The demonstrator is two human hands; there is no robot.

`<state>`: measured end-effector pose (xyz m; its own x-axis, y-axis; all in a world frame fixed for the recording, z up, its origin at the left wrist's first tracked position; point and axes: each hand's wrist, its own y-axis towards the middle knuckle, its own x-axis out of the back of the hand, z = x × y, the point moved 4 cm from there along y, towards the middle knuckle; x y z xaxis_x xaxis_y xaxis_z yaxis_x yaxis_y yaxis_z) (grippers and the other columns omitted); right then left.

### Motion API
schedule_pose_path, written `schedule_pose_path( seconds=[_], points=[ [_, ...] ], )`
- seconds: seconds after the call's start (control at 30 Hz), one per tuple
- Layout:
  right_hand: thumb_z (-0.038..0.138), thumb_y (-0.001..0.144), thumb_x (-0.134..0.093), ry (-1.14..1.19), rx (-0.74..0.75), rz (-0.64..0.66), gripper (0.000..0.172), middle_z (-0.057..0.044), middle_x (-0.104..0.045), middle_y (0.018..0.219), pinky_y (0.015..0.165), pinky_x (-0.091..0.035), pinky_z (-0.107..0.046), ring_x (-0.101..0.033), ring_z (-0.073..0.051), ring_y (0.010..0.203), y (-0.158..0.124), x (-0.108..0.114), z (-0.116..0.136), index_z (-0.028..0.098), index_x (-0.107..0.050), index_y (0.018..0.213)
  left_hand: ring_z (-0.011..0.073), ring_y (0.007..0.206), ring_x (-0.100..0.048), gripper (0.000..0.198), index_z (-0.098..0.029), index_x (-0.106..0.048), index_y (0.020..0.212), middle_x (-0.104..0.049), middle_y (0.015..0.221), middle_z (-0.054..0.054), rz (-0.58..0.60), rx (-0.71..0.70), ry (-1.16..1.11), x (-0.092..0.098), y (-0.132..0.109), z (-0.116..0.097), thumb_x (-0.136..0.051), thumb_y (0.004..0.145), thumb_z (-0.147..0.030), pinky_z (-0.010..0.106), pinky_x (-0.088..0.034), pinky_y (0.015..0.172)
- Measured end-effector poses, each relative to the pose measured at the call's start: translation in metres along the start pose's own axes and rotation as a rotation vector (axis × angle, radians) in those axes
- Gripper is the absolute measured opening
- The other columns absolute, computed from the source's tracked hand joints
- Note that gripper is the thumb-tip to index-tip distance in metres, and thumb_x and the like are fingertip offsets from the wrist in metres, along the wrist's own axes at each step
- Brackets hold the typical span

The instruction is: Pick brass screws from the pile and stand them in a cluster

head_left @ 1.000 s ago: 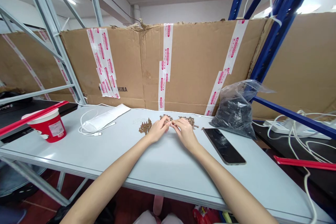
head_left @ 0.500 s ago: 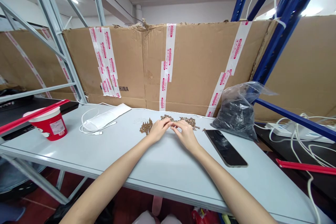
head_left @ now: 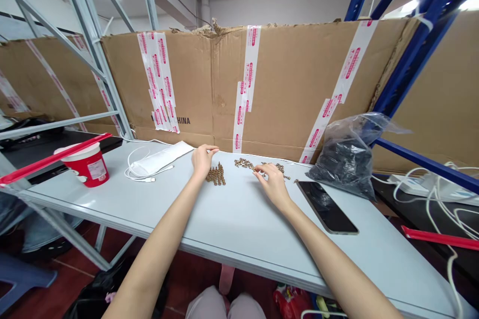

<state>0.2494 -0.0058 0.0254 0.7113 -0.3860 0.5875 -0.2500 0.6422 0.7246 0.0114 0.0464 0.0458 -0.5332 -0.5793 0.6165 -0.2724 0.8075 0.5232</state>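
Note:
My left hand (head_left: 202,160) is at the back of the table, fingers pinched together just above and behind a cluster of small brass-coloured metal pieces (head_left: 216,176) standing upright in tight rows. Whatever its fingertips hold is too small to make out. To the right, my right hand (head_left: 272,183) hovers at a loose heap of similar small pieces (head_left: 280,166), partly covering it. Its thumb and finger are closed at the tips, and what lies between them cannot be made out. Another loose heap of metal bits (head_left: 244,163) lies between the two hands.
A black phone (head_left: 328,207) and a clear bag of dark items (head_left: 346,159) are at right. A white packet with cable (head_left: 162,159) and a red cup (head_left: 87,167) stand left. Taped cardboard (head_left: 284,84) walls the back of the grey table (head_left: 232,224).
My hands were together at the middle and have parted. The left went to the upright pieces on the left; the right stayed by the heap on the right. The view shifted slightly.

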Motion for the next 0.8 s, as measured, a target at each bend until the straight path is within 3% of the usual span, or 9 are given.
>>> schedule_pose_path(
  seconds=[0.2,0.37,0.57,0.8],
  points=[
    [0.026,0.083,-0.050,-0.008,-0.005,0.011,0.014,-0.005,-0.064,0.085,0.077,-0.039,-0.033,-0.053,-0.020,0.082,-0.001,-0.002,-0.003,0.019,-0.061,0.086,0.0191,0.088,-0.060,0.015,-0.022,-0.070,0.085,-0.069,0.092,0.003,0.285,0.096,0.206,-0.009,0.018,0.054,-0.060,0.074,-0.020,0.025,-0.038,0.068],
    [0.028,0.083,-0.051,-0.052,-0.006,0.034,0.014,-0.005,-0.064,0.086,0.077,-0.037,-0.033,-0.054,-0.020,0.083,-0.001,-0.004,-0.007,0.020,-0.062,0.086,0.0165,0.088,-0.060,0.029,-0.022,-0.064,0.100,-0.070,0.084,0.001,0.259,0.104,0.223,-0.014,0.022,0.068,-0.062,0.071,-0.017,0.023,-0.039,0.071],
    [0.031,0.083,-0.051,-0.126,-0.004,0.048,0.015,-0.004,-0.066,0.087,0.077,-0.034,-0.033,-0.053,-0.021,0.086,-0.002,-0.003,-0.002,0.021,-0.062,0.086,0.0163,0.079,-0.060,0.008,-0.021,-0.069,0.075,-0.069,0.081,0.001,0.266,0.106,0.251,-0.016,0.022,0.071,-0.064,0.069,-0.024,0.023,-0.039,0.066],
    [0.031,0.083,-0.050,-0.154,-0.007,0.073,0.016,-0.003,-0.066,0.087,0.077,-0.033,-0.032,-0.053,-0.019,0.087,-0.002,-0.002,0.003,0.022,-0.063,0.086,0.0159,0.080,-0.059,0.012,-0.022,-0.069,0.078,-0.069,0.084,0.002,0.306,0.110,0.304,-0.024,0.022,0.079,-0.059,0.072,-0.021,0.022,-0.039,0.066]
  ],
)
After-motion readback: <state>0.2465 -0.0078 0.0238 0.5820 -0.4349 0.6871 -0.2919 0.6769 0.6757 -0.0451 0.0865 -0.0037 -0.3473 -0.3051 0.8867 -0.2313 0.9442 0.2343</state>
